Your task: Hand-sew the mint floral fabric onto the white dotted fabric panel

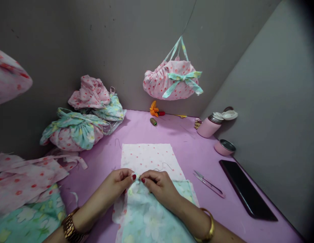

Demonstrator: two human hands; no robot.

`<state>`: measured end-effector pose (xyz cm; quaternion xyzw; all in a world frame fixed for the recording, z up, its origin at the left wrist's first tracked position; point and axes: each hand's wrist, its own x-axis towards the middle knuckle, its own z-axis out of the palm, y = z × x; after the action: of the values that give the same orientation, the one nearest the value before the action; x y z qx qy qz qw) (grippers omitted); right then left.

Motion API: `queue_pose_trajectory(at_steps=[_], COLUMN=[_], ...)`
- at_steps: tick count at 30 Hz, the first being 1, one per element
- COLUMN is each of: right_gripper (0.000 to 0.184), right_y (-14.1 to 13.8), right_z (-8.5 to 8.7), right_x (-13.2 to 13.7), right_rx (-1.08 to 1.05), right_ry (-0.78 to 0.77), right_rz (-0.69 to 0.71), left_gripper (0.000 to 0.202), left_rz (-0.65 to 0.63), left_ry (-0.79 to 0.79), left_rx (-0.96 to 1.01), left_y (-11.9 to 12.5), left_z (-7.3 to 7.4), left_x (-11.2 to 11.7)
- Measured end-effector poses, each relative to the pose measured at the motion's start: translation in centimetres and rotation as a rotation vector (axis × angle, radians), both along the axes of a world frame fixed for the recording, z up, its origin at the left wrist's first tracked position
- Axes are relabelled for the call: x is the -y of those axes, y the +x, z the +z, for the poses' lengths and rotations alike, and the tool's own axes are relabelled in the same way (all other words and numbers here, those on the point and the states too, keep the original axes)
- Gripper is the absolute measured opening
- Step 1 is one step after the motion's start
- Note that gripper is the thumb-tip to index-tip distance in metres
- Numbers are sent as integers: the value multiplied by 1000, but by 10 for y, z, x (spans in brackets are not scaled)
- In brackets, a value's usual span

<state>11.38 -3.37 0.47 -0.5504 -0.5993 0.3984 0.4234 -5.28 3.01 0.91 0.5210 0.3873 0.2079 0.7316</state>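
Note:
Both my hands meet at the middle of the purple table (pixel 187 148). My left hand (pixel 120 180) pinches the top edge of a light green flowered fabric (pixel 149 216), fingers closed. My right hand (pixel 158 184) pinches the same edge right beside it, fingers closed too. The green fabric lies over a white fabric with pink dots (pixel 146 157), which stretches away from me. A thin thread (pixel 165 165) curls on the white fabric just beyond my right hand. Whether a needle is in my fingers is too small to tell.
Small scissors (pixel 208 184) and a black phone (pixel 246 190) lie to the right. A pink flask (pixel 212 124) and its cup (pixel 224 147) stand far right. Finished fabric bags (pixel 81 126) pile at back left, one bag (pixel 172 81) hangs. Fabric pieces (pixel 22 182) lie left; a thread spool (pixel 153 122) lies at the back.

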Motion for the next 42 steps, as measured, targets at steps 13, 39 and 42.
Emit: queue_pose_trajectory(at_steps=[13,39,42], right_gripper=[17,18,15], right_y=[3,-9,-9], right_z=[0,2,4], right_x=[0,7,5], right_rx=[-131,428,82], right_ry=[-74,338,382], right_rz=[38,59,-103], left_gripper=[30,24,24], left_rz=[-5,15,11], left_ry=[-196,165,237], left_rx=[56,-30,-53], left_y=[2,8,8], left_z=[4,-9,-7], left_x=[3,14,14])
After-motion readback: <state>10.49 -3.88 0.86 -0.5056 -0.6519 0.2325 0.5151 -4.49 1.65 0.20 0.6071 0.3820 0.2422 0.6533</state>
